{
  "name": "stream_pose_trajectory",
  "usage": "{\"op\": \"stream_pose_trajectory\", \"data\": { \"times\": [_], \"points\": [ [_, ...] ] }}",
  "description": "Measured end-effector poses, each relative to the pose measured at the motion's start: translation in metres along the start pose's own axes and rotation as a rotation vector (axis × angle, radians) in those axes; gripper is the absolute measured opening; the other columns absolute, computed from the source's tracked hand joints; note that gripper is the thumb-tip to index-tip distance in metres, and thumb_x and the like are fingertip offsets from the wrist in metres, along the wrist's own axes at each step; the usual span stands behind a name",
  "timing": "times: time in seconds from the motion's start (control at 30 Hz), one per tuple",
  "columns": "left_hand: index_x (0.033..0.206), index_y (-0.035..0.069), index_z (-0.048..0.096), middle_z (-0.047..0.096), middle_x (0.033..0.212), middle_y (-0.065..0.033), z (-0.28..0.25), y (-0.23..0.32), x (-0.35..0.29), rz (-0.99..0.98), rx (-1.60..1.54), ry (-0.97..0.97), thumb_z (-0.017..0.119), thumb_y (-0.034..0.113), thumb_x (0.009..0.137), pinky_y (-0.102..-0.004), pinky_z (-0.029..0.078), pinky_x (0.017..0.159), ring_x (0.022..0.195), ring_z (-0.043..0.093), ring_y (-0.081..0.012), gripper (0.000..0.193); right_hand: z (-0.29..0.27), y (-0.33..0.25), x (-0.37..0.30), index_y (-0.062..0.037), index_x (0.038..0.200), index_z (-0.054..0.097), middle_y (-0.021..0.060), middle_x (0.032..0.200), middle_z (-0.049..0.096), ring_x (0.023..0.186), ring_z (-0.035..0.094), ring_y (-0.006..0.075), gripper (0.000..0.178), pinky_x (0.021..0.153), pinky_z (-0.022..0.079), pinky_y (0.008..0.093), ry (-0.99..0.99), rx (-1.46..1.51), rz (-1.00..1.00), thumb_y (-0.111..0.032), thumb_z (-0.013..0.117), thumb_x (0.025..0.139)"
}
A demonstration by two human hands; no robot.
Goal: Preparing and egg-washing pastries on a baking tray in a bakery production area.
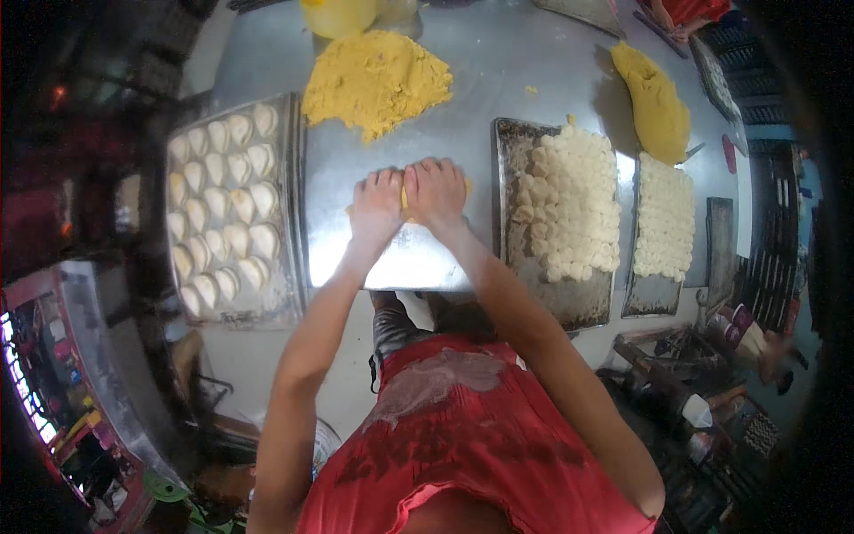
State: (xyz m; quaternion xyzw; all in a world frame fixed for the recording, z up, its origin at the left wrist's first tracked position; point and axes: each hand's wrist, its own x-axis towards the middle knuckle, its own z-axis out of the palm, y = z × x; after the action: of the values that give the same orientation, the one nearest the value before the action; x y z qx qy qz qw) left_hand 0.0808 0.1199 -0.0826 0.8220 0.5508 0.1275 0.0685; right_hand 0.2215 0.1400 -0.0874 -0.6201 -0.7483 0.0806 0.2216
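Side by side on the metal table (391,271), my left hand (377,206) and my right hand (437,191) press down on a piece of yellow dough (406,205). The fingers of both curl over it, so most of the piece is hidden; yellow shows between the hands and past the right fingertips. Farther back lies a big crumbly mound of yellow dough (377,82). To the left, a baking tray (294,191) carries rows of pale half-moon pastries (238,204). Right of my hands, a dark-rimmed tray (501,169) holds many small pale dough balls (574,209) packed together.
Another tray (654,301) of small pale pieces stands farther right, below a long yellow dough lump (654,107). A yellow container (340,15) sits at the far edge. Another person's red-clothed arm (683,20) shows at the far right. The table's near edge runs just before my body.
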Motion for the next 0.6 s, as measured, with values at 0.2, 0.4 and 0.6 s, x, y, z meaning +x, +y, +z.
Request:
{"op": "stream_pose_trajectory", "data": {
  "times": [0.2, 0.4, 0.6],
  "points": [
    [0.113, 0.004, 0.059, 0.061, 0.109, -0.0128, -0.033, 0.002, 0.004, 0.001, -0.204, -0.058, 0.072, 0.037, 0.077, -0.0437, 0.045, 0.089, 0.107, 0.058, -0.0287, 0.050, -0.044, -0.012, 0.011, -0.0094, 0.081, 0.075, 0.0113, 0.086, 0.069, 0.092, 0.062, 0.0317, 0.036, 0.088, 0.047, 0.0468, -0.327, 0.132, 0.248, -0.031, 0.050, 0.096],
    [0.132, -0.003, 0.047, 0.050, 0.136, -0.0177, 0.007, 0.025, -0.053, 0.139, -0.110, -0.034, 0.080, 0.036, 0.068, -0.0523, 0.034, 0.108, 0.132, 0.043, -0.0351, 0.082, -0.030, -0.008, -0.063, -0.0032, 0.125, 0.059, 0.0131, 0.134, 0.057, 0.127, 0.046, 0.0324, 0.040, 0.110, 0.031, 0.0508, -0.245, 0.142, 0.015, -0.029, 0.047, 0.097],
    [0.153, 0.009, 0.033, 0.029, 0.158, -0.0190, 0.004, 0.077, -0.142, 0.008, -0.089, -0.218, 0.059, 0.036, 0.091, -0.0655, 0.011, 0.117, 0.147, 0.025, -0.0373, 0.072, -0.037, 0.005, -0.185, -0.0040, 0.144, 0.046, 0.0205, 0.155, 0.035, 0.147, 0.021, 0.0422, 0.058, 0.118, 0.014, 0.0612, -0.256, -0.058, -0.161, -0.041, 0.044, 0.099]
  ]
}}
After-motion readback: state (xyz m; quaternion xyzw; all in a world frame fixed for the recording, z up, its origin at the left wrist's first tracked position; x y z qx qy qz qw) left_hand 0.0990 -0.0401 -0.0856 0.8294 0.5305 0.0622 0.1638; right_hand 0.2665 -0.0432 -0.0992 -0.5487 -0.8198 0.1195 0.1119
